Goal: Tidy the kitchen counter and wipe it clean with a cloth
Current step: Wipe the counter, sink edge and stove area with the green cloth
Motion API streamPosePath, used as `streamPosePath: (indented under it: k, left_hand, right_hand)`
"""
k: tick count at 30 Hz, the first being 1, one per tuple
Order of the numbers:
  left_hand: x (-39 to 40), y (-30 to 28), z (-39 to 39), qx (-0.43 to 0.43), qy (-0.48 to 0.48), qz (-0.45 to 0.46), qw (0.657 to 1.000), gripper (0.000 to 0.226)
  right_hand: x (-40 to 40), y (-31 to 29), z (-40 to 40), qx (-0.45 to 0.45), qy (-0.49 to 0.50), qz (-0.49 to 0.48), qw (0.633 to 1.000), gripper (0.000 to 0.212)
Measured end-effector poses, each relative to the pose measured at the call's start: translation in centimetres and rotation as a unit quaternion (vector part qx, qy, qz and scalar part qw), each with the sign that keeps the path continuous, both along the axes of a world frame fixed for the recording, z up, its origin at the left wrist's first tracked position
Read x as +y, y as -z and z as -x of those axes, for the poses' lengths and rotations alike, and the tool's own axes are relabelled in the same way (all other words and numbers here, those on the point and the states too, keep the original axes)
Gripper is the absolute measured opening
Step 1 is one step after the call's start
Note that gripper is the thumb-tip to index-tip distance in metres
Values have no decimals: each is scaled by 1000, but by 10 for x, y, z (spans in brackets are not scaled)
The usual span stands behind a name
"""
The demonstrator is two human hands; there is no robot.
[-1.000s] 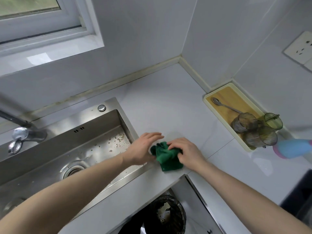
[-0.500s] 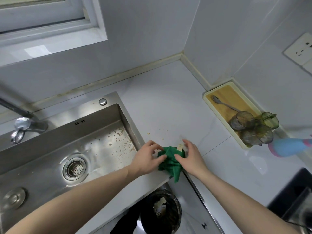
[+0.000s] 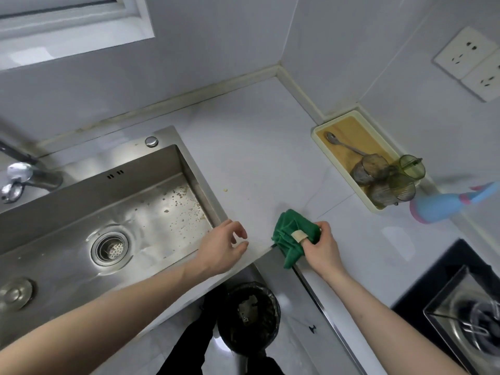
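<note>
Few crumbs dot the counter (image 3: pixel 259 158) — right hand (image 3: pixel 322 249) clutches green cloth (image 3: pixel 290 234), left hand (image 3: pixel 221 246) loosely curled, holding nothing.

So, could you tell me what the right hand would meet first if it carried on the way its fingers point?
The right hand, gripping the green cloth, points up-left across the counter. The way looks free apart from crumbs, then probably the sink edge; depth is unclear.

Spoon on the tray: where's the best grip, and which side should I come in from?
Take the spoon by the mid-handle, coming from above on the counter side. It lies flat on the tray, bowl toward the corner; its handle end runs up against the glasses, so that end looks crowded. The left hand is free; the right hand holds the green cloth.
</note>
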State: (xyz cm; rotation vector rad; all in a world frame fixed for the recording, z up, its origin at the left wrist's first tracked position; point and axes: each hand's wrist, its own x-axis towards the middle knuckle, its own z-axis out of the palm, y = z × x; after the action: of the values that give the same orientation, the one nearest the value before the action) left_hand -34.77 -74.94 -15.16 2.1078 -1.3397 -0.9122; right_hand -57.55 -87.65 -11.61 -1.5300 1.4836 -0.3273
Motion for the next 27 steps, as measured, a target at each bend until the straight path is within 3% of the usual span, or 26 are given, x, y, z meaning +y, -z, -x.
streamPosePath:
  k: [6,10,17,24,27]
  left_hand:
    - [108,37,64,67,75,-154,983,13]
    - [166,98,111,75,5,-275,959,17]
    - [219,244,164,98,-91,-406,904,43]
    - [229,436,193,189,-246,-414,856,81]
    - [229,490,209,246,-307,-378,838,29]
  right_hand:
    - [68,9,51,-17,-66,-24,997,43]
    - [122,61,83,-8,-110,-73,991,35]
    - [195,213,141,36,-75,-157,984,31]
    - [220,372,169,59,-41,-171,983,35]
    - [228,413,177,62,-31,-162,984,32]
